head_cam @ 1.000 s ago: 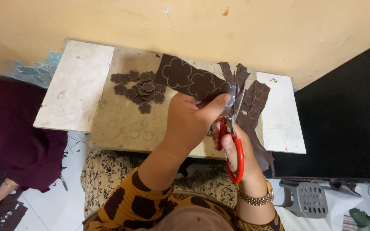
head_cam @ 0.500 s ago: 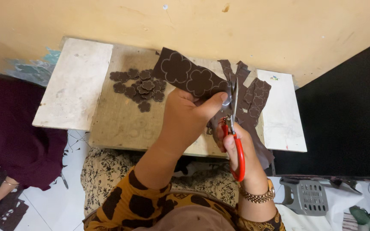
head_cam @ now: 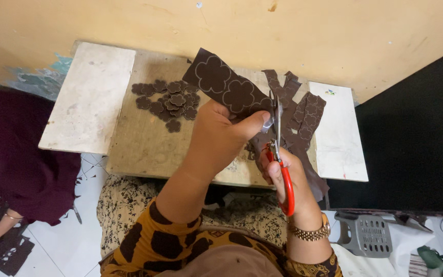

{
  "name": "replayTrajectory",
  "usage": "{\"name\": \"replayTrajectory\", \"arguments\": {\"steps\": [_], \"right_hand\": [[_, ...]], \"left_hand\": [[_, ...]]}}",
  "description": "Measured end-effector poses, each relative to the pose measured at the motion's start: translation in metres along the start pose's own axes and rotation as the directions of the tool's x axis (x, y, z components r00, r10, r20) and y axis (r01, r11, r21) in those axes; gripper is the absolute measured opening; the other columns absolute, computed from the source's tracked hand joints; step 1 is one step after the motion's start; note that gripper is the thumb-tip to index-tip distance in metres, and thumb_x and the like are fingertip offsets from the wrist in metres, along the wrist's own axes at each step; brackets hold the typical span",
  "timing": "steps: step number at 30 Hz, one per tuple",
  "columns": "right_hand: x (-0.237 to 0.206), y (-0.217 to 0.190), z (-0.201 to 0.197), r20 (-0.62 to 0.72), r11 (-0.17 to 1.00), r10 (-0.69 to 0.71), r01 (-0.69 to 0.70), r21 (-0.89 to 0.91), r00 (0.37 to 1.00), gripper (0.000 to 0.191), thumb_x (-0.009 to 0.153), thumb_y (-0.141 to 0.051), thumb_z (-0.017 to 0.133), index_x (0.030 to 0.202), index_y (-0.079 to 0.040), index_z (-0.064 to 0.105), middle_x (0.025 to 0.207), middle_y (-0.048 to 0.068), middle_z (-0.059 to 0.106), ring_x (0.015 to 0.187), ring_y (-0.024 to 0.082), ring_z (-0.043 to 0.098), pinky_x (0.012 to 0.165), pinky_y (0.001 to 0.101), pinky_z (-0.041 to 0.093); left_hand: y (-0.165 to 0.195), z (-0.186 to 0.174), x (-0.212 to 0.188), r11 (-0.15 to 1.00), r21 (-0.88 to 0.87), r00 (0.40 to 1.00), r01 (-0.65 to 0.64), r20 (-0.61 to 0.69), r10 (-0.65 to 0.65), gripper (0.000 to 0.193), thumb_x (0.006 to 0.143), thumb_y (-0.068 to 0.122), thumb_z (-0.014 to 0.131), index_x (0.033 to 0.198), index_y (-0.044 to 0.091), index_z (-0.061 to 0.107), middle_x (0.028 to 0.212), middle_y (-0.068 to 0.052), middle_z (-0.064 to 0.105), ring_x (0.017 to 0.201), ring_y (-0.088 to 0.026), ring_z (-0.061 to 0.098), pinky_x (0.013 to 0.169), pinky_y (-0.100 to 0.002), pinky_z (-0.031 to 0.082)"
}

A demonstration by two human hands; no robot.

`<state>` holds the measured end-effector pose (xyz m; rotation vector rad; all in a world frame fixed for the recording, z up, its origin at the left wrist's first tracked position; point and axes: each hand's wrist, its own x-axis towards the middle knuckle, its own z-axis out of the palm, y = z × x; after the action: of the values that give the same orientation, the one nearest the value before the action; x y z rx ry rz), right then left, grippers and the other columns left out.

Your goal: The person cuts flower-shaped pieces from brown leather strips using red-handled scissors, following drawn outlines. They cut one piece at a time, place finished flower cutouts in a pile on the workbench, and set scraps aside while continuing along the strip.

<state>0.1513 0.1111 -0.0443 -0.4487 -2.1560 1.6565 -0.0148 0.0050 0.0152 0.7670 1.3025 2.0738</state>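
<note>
Pinching brown strip (head_cam: pixel 226 84) w/ left hand (head_cam: pixel 216 136), right hand (head_cam: pixel 283 172) gripping scissors (head_cam: pixel 278 149).

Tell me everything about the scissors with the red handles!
The scissors have shiny grey metal blades and bright red loop handles that look like plastic. They point up, away from the person, blades nearly closed at the edge of the brown strip marked with flower outlines. The right hand grips the handles, fingers through the loops. The left hand holds the strip beside the blades, thumb close to them. They are held above the board, not resting on it.
</note>
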Motion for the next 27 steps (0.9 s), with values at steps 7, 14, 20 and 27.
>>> {"name": "replayTrajectory", "arguments": {"steps": [7,14,20,27], "right_hand": [[0.000,0.005,-0.003,-0.005,0.998,-0.002,0.002,-0.066,1.000,0.064,0.094,-0.072,0.055,0.083,-0.009,0.053,0.072,-0.007,0.043,0.066,0.006,0.037,0.057,0.0234,0.031],[0.000,-0.004,0.000,0.033,0.999,-0.035,0.035,-0.006,0.999,0.066,0.093,-0.073,0.056,0.091,-0.008,0.055,0.077,-0.005,0.044,0.070,0.008,0.039,0.060,0.0246,0.033],[-0.002,-0.007,-0.001,0.026,0.997,-0.018,0.016,0.074,0.999,0.071,0.091,-0.076,0.057,0.094,-0.006,0.054,0.081,-0.002,0.044,0.072,0.010,0.040,0.062,0.0254,0.035],[-0.001,-0.006,-0.001,0.014,0.997,-0.008,0.007,0.074,1.000,0.072,0.090,-0.076,0.058,0.095,-0.005,0.055,0.079,-0.001,0.043,0.071,0.011,0.039,0.061,0.0261,0.033]], "left_hand": [[-0.001,-0.006,0.000,0.999,-0.004,0.998,-0.039,0.058,0.039,0.012,0.088,0.007,0.075,0.097,-0.001,0.075,0.090,-0.002,0.076,0.081,-0.008,0.069,0.073,-0.025,0.055],[-0.005,0.000,-0.001,1.000,0.004,0.999,-0.011,0.047,0.011,0.012,0.088,0.008,0.076,0.099,0.002,0.074,0.090,0.000,0.076,0.081,-0.007,0.068,0.073,-0.024,0.055],[-0.009,0.005,-0.003,0.999,0.031,0.998,-0.029,0.052,0.027,0.008,0.091,0.007,0.076,0.095,0.001,0.075,0.088,0.000,0.074,0.080,-0.006,0.063,0.071,-0.025,0.051],[-0.016,0.007,0.001,0.993,-0.117,0.999,-0.029,0.041,0.034,0.007,0.089,0.005,0.075,0.095,0.001,0.072,0.088,0.001,0.072,0.080,-0.006,0.064,0.072,-0.024,0.052]]}}
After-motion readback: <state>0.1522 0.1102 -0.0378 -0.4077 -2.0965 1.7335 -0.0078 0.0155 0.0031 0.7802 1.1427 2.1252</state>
